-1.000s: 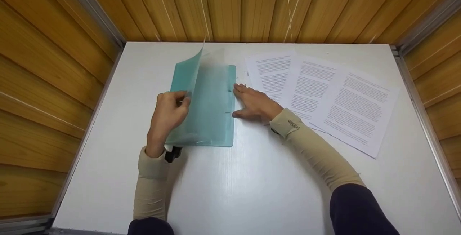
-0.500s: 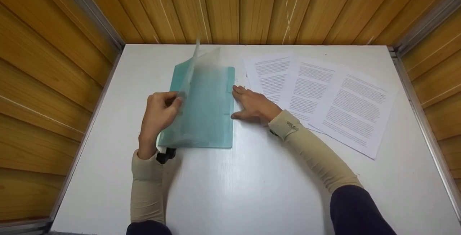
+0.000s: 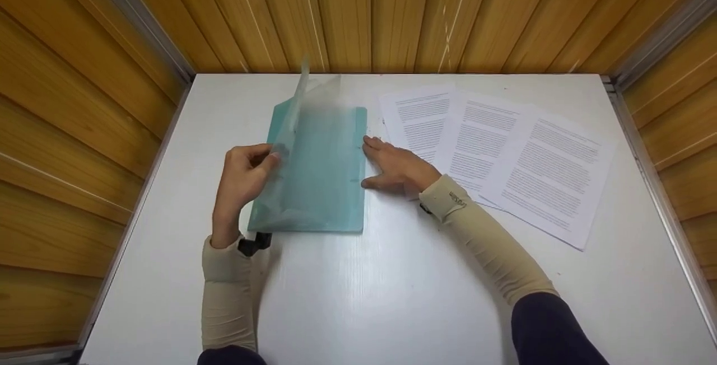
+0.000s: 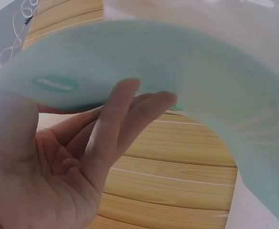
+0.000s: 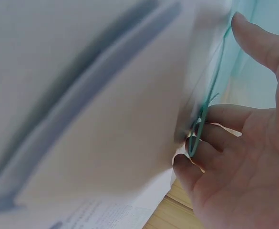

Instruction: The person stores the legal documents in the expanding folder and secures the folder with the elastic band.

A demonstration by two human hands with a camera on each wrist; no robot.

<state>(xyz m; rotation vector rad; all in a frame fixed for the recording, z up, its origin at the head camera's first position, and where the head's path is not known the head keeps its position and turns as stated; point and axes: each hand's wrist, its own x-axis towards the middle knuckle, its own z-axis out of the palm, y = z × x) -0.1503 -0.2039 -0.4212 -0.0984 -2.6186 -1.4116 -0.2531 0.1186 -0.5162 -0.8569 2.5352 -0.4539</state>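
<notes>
A teal plastic folder (image 3: 325, 186) lies spread on the white table, left of its middle. My left hand (image 3: 241, 172) pinches the translucent cover (image 3: 292, 130) between thumb and fingers and keeps it raised, bowed and leaning to the left. Up close in the left wrist view, that bent cover (image 4: 144, 52) arches over the hand and carries a small oval label (image 4: 55, 84). At the folder's right edge rests my right hand (image 3: 400, 166), thumb and fingers extended against it. The right wrist view has the fingertips along the teal edge (image 5: 211, 98).
Several printed sheets (image 3: 552, 180) lie fanned out on the table (image 3: 364, 298), right of the folder and beyond the right hand. A wood-panelled wall (image 3: 392, 18) closes off the back, with more panelling at both sides.
My left hand has moved a little to the left, drawing the raised cover further over that way. The right hand has stayed at the folder's right edge.
</notes>
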